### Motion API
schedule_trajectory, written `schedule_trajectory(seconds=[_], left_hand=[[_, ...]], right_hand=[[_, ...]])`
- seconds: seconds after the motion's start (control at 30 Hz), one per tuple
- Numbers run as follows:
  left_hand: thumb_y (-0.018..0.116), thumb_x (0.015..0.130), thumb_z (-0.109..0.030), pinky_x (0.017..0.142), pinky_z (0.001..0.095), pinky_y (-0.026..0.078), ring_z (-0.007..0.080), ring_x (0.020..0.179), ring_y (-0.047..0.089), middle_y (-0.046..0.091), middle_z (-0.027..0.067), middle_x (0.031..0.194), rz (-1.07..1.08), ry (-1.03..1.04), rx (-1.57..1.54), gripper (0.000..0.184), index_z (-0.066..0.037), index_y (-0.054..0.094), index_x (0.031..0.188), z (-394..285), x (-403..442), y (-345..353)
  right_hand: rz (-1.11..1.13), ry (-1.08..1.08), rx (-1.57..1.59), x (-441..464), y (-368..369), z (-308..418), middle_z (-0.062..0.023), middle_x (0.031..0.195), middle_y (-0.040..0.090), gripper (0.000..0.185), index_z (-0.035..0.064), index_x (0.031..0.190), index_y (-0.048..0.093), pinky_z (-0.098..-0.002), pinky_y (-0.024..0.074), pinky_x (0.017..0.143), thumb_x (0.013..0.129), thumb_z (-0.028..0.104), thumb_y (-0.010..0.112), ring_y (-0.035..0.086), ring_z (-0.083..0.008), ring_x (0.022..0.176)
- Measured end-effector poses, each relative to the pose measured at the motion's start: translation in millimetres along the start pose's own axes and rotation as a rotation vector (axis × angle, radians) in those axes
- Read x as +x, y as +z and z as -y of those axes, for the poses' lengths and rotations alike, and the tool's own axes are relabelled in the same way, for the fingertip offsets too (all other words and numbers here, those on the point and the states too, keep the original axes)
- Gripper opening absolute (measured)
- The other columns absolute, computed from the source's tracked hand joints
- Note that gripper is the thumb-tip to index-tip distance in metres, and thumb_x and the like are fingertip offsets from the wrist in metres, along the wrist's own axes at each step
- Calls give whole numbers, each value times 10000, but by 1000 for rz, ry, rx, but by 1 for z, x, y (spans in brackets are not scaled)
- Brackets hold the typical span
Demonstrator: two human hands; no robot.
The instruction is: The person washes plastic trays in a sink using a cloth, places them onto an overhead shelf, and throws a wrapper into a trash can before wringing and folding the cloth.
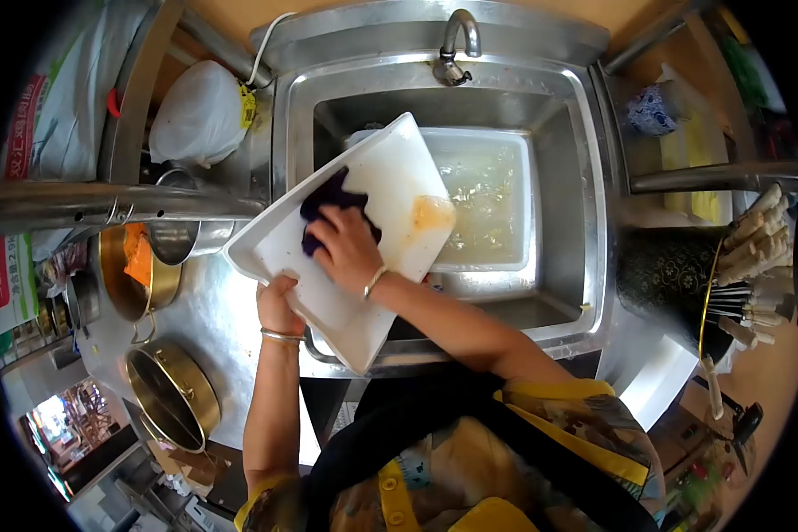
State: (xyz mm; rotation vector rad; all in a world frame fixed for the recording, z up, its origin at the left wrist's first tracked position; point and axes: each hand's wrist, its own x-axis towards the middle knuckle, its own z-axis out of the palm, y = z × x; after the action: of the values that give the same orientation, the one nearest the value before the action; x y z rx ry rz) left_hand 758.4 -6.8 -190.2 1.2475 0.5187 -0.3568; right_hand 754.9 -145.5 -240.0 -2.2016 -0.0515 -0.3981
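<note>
A white rectangular tray [363,301] is held tilted over the left part of the metal sink. My left hand [279,306] grips its near-left rim, thumb over the edge; the other fingers are hidden beneath. Inside the tray, my right hand [348,248] presses a dark purple cloth [335,191] against the white surface, fingers bent over it. An orange-brown stain [433,213] marks the tray's right side. Under it in the sink sits a second white tub [525,199] holding cloudy water with floating bits.
A curved faucet [457,49] rises behind the sink [567,222]. To the left are brass-coloured pots [173,395], a metal bowl [173,239] and a white plastic bag [199,115]. On the right, a dark patterned holder [665,279] carries several light-handled utensils. A metal rail [133,202] crosses the left side.
</note>
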Motion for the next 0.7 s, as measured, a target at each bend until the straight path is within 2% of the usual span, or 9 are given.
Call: schedule_trajectory(seconds=[0.1,0.13,0.17,0.2,0.3,0.33,0.43,0.57,0.7], left_hand=[[452,635,3,802,364,465,270,892,546,542,129,967,0,12,-14,456,47,466,1089,0,0,-11],[453,640,0,805,366,463,268,898,546,541,128,963,-7,9,18,454,45,465,1092,-1,-1,-8],[455,644,-2,808,368,461,267,903,545,541,126,960,-10,5,48,452,43,463,1094,-2,-3,-8],[516,752,-76,842,365,446,259,957,543,549,123,1011,11,-9,64,391,27,460,1126,0,-1,-12],[561,836,-213,818,346,452,233,954,551,553,119,1052,28,-27,-74,388,3,469,1146,-5,-9,5],[513,875,-384,848,333,437,212,1003,537,546,96,1104,105,0,-34,475,-22,464,1179,-4,-9,0],[478,880,-432,871,336,426,213,1034,520,537,90,1118,177,85,-142,516,-23,452,1193,-9,-9,2],[456,876,-477,881,343,419,226,1039,511,523,109,1136,100,49,13,587,-9,406,1227,-12,1,2],[491,876,-432,857,337,430,223,1018,518,516,114,1133,86,118,52,571,11,395,1222,-5,-1,8]], right_hand=[[-203,230,-188,18,16,-78,-161,1011,521,247,59,927,550,-467,379,761,683,101,559,486,-347,895],[-239,303,-204,14,20,-116,-150,1016,500,268,99,976,542,-442,379,774,709,123,563,456,-355,897],[-224,542,-143,8,21,-132,-156,1022,494,254,88,970,529,-441,368,772,720,133,550,458,-361,882],[-243,504,-161,1,29,-130,-157,1026,491,260,86,968,524,-442,367,772,715,133,556,460,-364,880],[-304,203,-35,2,28,-53,-174,1038,488,321,84,990,526,-456,380,776,674,69,583,462,-373,919],[-192,192,22,9,19,-14,-180,1059,476,345,84,997,538,-444,386,808,660,77,610,453,-371,929],[-11,-23,164,7,4,51,-135,1086,473,309,88,933,567,-399,417,786,637,109,652,461,-327,884],[236,-214,142,-33,-10,25,-102,1070,473,331,120,926,581,-379,450,753,615,138,689,482,-297,886],[462,30,-233,-47,-29,-58,-87,954,504,242,130,894,602,-389,473,735,657,161,645,522,-289,872]])
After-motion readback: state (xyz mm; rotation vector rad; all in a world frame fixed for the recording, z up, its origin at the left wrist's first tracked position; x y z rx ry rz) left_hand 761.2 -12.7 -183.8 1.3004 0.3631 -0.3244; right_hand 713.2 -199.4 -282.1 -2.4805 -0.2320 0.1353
